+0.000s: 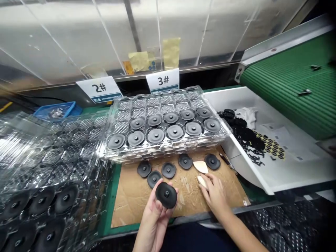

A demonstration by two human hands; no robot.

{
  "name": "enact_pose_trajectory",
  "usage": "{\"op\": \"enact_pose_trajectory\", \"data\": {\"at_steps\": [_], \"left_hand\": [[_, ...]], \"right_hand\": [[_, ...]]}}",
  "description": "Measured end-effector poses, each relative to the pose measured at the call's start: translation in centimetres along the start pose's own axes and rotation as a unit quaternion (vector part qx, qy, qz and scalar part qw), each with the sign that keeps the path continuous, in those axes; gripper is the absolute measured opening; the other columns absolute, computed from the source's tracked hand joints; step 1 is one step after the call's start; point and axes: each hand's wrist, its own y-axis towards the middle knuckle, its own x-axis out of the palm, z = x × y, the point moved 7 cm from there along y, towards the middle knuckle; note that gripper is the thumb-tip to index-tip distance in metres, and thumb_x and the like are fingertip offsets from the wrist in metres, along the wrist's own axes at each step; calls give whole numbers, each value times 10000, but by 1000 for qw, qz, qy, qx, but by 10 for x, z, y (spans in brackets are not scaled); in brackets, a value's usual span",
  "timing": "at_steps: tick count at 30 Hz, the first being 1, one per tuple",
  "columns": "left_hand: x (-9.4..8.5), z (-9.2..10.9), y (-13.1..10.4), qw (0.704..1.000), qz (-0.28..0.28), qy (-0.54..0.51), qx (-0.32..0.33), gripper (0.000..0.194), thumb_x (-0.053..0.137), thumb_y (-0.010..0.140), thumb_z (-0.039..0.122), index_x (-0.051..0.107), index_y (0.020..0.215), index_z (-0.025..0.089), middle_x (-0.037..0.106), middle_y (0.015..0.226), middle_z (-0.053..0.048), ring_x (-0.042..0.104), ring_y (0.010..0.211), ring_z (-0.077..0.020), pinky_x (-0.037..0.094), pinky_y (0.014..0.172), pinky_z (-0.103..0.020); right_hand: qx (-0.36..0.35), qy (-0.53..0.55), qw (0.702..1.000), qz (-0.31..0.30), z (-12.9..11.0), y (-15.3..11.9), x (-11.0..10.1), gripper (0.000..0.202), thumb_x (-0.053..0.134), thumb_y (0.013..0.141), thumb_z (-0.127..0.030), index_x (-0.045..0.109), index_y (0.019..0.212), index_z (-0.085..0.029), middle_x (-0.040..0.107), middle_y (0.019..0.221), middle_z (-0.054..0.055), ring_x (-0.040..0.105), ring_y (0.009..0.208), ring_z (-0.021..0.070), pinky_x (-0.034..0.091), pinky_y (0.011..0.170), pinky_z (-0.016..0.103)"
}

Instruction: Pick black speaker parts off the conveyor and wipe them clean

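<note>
My left hand (155, 217) is closed around a rounded black plastic disc (166, 199) with a small raised hub in its centre, face up above the cardboard sheet (131, 213). At the right, my right hand (217, 196) has its fingers closed on a small cream-white pad (202, 182), whose material I cannot make out. Just beyond it lies a cream wedge-shaped piece (200, 167). Several like discs rest loose on the cardboard, among them one disc (168, 170) beyond my left hand and another disc (212, 161) at the right.
A clear plastic tray stack (105, 154) behind the cardboard holds discs in its nearer rows. More clear trays (89, 196) with discs stand left. A pen-like tool (226, 160) lies beside a white bin (252, 175) of black parts. A green conveyor belt (288, 70) rises at right.
</note>
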Motion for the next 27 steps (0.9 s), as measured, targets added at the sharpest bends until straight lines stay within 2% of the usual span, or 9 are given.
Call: {"op": "enact_pose_trajectory", "data": {"at_steps": [5,9,11,14,15,18,20,23,27], "left_hand": [[2,3,-1,1000,25,-3,-7,589,740,599,371,565,1151,263,540,1289,-95,549,1108,-286,427,934,-346],[8,9,-2,999,32,3,-6,580,716,628,373,542,1175,286,513,1317,-92,525,1136,-291,412,951,-373],[12,10,-2,1000,30,5,-6,554,697,657,356,534,1184,297,504,1326,-83,513,1150,-284,405,960,-373],[22,12,-2,1000,13,10,4,560,683,691,305,502,1221,286,509,1319,-80,482,1183,-262,392,973,-342],[25,13,-2,1000,6,15,7,582,691,683,305,494,1229,278,524,1301,-83,478,1186,-257,391,973,-331],[32,15,-5,1000,6,29,-5,645,731,623,343,505,1222,267,590,1214,-89,504,1152,-257,409,953,-325],[31,20,-8,999,28,36,-3,621,735,609,360,535,1190,270,612,1181,-86,532,1113,-252,442,906,-310],[25,28,-10,998,53,39,18,521,699,661,346,563,1157,263,641,1122,-79,582,1024,-222,479,832,-287],[26,29,-11,999,29,31,15,477,682,678,345,585,1136,255,674,1031,-63,605,959,-196,441,903,-316]], "right_hand": [[-6,67,996,-58,-15,-8,8,262,448,861,-303,605,1065,-252,607,1006,64,599,934,233,497,810,349],[4,115,987,-114,-34,-10,15,221,459,865,-275,650,945,-196,679,886,53,647,811,193,533,681,283],[14,136,983,-124,-49,0,8,226,447,870,-255,643,952,-175,682,904,66,649,806,191,533,663,276],[12,172,978,-119,-90,19,-15,259,439,885,-246,567,1103,-194,626,1083,65,599,965,178,505,793,272],[-6,188,975,-116,-108,25,-23,276,441,888,-242,538,1144,-213,600,1129,55,570,1016,173,479,847,274],[-129,236,957,-108,-168,32,-44,304,433,876,-172,512,1167,-215,601,1091,54,547,1003,175,444,881,308],[-187,240,941,-149,-193,30,-43,292,439,853,-124,537,1119,-196,625,994,51,564,908,170,458,820,304],[-207,211,932,-210,-208,31,-30,237,448,841,-106,575,1024,-189,636,904,32,566,803,161,452,747,302],[-226,197,945,-133,-212,35,-36,261,417,860,-109,539,1087,-150,621,976,68,546,865,184,418,803,347]]}}
